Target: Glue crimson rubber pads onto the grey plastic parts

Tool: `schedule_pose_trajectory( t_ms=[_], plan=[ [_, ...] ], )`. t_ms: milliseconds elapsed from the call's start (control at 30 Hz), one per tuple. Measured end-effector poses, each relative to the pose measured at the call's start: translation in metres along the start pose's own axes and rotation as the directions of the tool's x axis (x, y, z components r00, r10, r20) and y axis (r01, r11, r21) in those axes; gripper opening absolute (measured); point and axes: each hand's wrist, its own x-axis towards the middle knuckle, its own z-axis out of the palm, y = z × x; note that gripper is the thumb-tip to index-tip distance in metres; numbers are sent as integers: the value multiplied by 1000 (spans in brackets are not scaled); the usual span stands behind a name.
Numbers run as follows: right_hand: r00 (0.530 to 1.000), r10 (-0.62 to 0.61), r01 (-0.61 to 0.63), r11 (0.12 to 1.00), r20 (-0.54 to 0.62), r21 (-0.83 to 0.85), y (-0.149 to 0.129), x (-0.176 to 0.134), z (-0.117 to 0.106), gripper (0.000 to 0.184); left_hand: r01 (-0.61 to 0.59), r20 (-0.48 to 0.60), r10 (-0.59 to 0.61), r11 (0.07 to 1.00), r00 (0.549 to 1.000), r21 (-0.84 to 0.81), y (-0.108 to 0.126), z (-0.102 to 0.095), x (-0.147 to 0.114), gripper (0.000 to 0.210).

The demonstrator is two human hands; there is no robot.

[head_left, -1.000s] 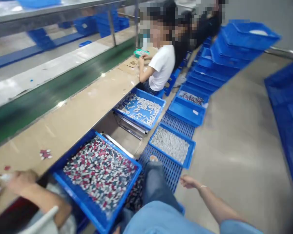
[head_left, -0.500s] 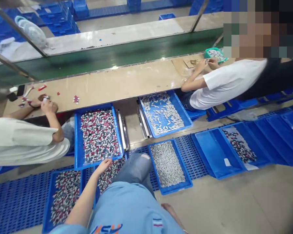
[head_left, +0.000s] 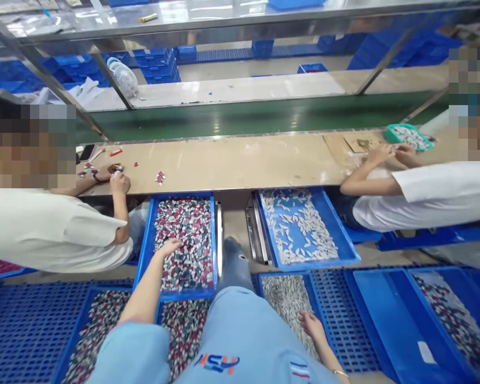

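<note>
My left hand reaches over a blue tray filled with small red, white and dark grey pieces. Its fingers stretch to the right and seem to hold nothing; whether they touch the pieces I cannot tell. Lower right, my right hand hangs with fingers a little apart, nothing in it. Below it lies a blue tray of pale, elongated pieces.
Co-workers sit left and right at a long bench. Another tray of pale pieces juts out beside the right one. Mixed-piece trays stand low at left, and more blue trays lie at right. Metal posts rise behind.
My left hand has left the near rim of the mixed-piece tray and moved forward over its pieces. My right hand has come forward from my side. The view has tilted up.
</note>
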Motion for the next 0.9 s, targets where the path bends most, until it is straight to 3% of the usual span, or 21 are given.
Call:
schedule_pose_trajectory(
  t_ms=[100, 167, 267, 367, 500, 600, 700, 800, 900],
  plan=[
    [991, -106, 114, 988, 78, -103, -117, 39, 42, 24, 9, -121, -5, 999, 993, 35, 9, -27, 83, 46],
    [962, -222, 249, 954, 160, -167, -203, 63, 70, 28, 55, -191, -46, 998, 981, 38, 11, -33, 130, 56],
    [885, -391, 445, 871, 253, -207, -317, 89, 91, 38, 127, -215, -115, 991, 970, 43, 20, -24, 185, 68],
    [830, -463, 538, 810, 310, -232, -391, 101, 91, 55, 193, -196, -177, 979, 965, 66, 25, -7, 215, 72],
    [814, -401, 549, 768, 419, -331, -429, 97, 98, 53, 283, -186, -262, 955, 947, 93, 13, 16, 201, 71],
    [778, -313, 570, 716, 545, -403, -444, 89, 126, 38, 351, -167, -335, 933, 927, 80, 5, 36, 162, 67],
    [697, -231, 636, 637, 679, -436, -471, 86, 165, 25, 442, -109, -436, 896, 893, 34, 8, 61, 119, 60],
    [608, -145, 709, 542, 780, -451, -517, 90, 201, 20, 573, -27, -574, 818, 818, -52, 21, 84, 86, 55],
    [549, -66, 754, 469, 833, -459, -569, 99, 230, 23, 668, 18, -676, 723, 736, -174, 35, 94, 70, 55]
  ],
)
